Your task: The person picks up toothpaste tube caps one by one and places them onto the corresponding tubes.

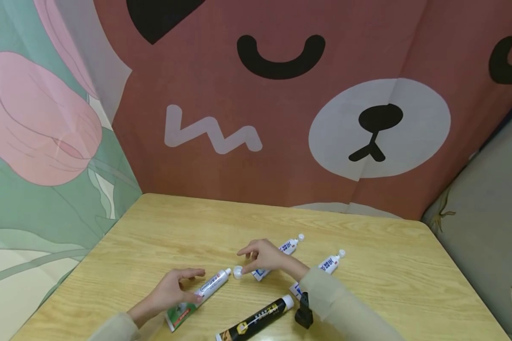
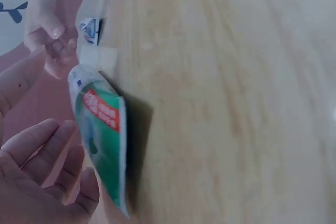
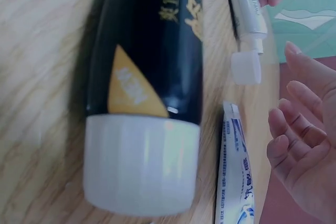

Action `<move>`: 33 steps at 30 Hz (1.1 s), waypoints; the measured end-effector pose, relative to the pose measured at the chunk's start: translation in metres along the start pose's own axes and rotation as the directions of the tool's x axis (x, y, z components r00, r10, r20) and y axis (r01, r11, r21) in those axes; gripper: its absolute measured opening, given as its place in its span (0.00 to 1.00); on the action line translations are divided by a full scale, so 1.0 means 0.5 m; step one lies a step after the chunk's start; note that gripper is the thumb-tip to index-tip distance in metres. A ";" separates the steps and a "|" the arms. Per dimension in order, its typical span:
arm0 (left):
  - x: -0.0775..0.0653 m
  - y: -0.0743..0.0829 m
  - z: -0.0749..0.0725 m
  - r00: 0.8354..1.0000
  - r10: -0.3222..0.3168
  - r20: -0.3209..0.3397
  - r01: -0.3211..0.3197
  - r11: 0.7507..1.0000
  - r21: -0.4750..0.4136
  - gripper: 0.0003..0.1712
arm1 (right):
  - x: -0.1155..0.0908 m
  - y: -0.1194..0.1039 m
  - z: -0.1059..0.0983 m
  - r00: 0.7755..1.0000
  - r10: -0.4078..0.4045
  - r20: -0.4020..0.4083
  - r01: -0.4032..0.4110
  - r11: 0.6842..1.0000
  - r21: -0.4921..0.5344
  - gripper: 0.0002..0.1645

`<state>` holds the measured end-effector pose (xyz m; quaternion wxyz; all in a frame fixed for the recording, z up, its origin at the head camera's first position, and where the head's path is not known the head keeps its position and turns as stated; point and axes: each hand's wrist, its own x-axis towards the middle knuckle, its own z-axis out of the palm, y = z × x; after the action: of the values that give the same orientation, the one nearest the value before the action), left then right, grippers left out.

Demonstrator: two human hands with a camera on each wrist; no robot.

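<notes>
Left hand (image 1: 169, 288) and right hand (image 1: 266, 256), fingers parted, hold nothing; steadying the silver-and-green tapered tube (image 1: 210, 287) unsqueezed should aid handling the round white plastic cap (image 1: 237, 272).

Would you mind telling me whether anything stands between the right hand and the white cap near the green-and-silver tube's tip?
Nothing visible does: in the head view, the right hand is close beside the white cap, with no object between them. The black tube lies nearer the person, outside that short path.
</notes>
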<state>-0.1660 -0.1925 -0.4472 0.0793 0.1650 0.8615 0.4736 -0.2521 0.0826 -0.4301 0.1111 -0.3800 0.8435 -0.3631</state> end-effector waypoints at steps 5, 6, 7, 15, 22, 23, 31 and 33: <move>0.005 -0.011 0.005 0.999 -0.040 0.036 0.042 0.998 -0.036 0.34 | 0.015 0.005 0.011 0.999 -0.018 0.048 0.020 0.999 -0.038 0.27; 0.006 -0.012 0.007 0.998 -0.044 0.040 0.045 0.999 -0.030 0.34 | 0.016 0.005 0.013 0.998 -0.017 0.059 0.019 0.999 -0.043 0.27; 0.007 -0.012 0.009 0.998 -0.049 0.043 0.050 0.998 -0.027 0.34 | 0.017 0.007 0.015 0.997 -0.019 0.068 0.022 0.999 -0.049 0.26; 0.011 -0.007 0.016 0.996 -0.073 0.046 0.072 0.997 0.018 0.32 | 0.020 0.008 0.021 0.995 -0.021 0.098 0.028 0.997 -0.075 0.23; 0.010 -0.001 0.020 0.997 -0.071 0.005 0.070 0.997 0.034 0.28 | 0.023 0.012 0.027 0.996 -0.017 0.092 0.024 0.996 -0.080 0.17; 0.010 -0.001 0.021 0.998 -0.067 -0.003 0.067 0.997 0.035 0.27 | 0.023 0.012 0.028 0.996 -0.012 0.091 0.019 0.997 -0.078 0.16; 0.015 -0.003 0.031 0.998 -0.052 -0.042 0.050 0.998 -0.033 0.23 | 0.020 0.010 0.024 0.993 0.053 0.103 -0.047 0.997 -0.054 0.12; 0.016 -0.002 0.033 0.998 -0.050 -0.041 0.048 0.997 -0.052 0.22 | 0.019 0.008 0.021 0.992 0.068 0.109 -0.063 0.997 -0.051 0.11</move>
<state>-0.1688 -0.1771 -0.4566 0.0769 0.1319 0.8543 0.4969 -0.2558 0.0719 -0.4395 0.1605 -0.3742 0.8564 -0.3174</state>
